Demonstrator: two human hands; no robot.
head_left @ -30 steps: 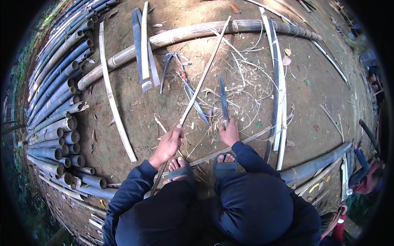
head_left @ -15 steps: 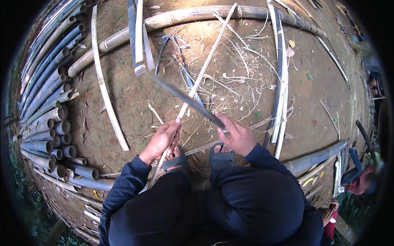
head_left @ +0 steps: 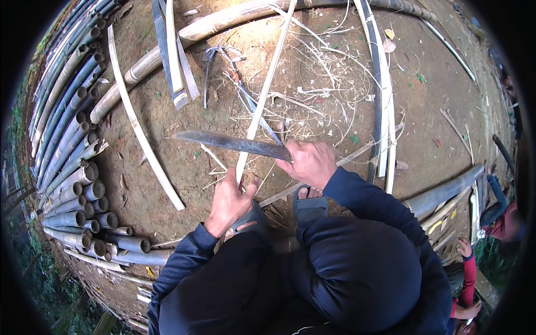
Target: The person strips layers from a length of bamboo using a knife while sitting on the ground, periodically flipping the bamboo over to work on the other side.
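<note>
1. Nearest, we see the sandalled feet, the sandals (head_left: 310, 207) planted left and right on bare earth.
2. Just beyond the left foot, the left hand (head_left: 230, 202) grasps a pale split bamboo strip (head_left: 268, 84), fingers on one side and thumb on the other. We cannot tell how firmly it pinches; the near end is hidden.
3. To its right, the right hand (head_left: 311, 163) is clenched around the handle of a long knife (head_left: 231, 142), which points left.
4. What has just changed is the blade: it now lies nearly level across the strip, just beyond the left fingers. For the work in hand, we judge that this brings the knife to the strip close to the grip; contact is unclear to us.
5. Against the frame half a second ago, when the blade slanted toward the far left, its tip has come nearer. The left thumb stands more apart from the fingers.
6. Farther out, the strip runs away from us, left of the curly shavings (head_left: 329, 89), and passes over the far bamboo pole (head_left: 218, 23).
</note>
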